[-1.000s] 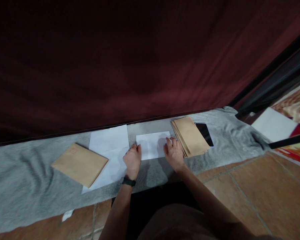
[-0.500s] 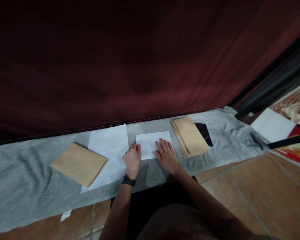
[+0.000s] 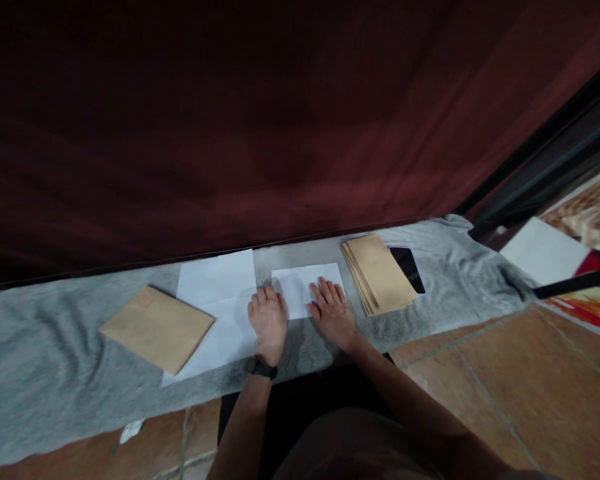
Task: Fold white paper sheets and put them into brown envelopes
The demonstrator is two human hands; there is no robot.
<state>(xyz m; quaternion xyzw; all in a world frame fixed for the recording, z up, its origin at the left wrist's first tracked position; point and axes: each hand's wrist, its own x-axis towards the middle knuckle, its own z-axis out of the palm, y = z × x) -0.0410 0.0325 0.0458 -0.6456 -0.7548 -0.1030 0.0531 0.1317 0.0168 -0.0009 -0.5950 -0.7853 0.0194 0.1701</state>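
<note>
A folded white sheet (image 3: 300,283) lies on a grey cloth (image 3: 50,347) spread over the floor. My left hand (image 3: 268,319) rests flat at the sheet's left edge, fingers stretched out, a dark band on its wrist. My right hand (image 3: 332,310) lies flat on the sheet's lower right part, fingers spread. Neither hand grips anything. A larger white paper (image 3: 217,293) lies just left of my left hand, with a brown envelope (image 3: 157,328) overlapping its left side.
A stack of brown envelopes (image 3: 380,273) sits right of the sheet, with a dark phone (image 3: 408,268) beside it. A dark red curtain (image 3: 230,133) hangs behind the cloth. Terracotta tiles (image 3: 505,387) lie to the right, where a white sheet (image 3: 543,252) and a patterned mat (image 3: 593,213) show.
My right hand has slid leftward across the folded sheet and flattened. My left hand has gone from curled at the sheet's corner to lying flat.
</note>
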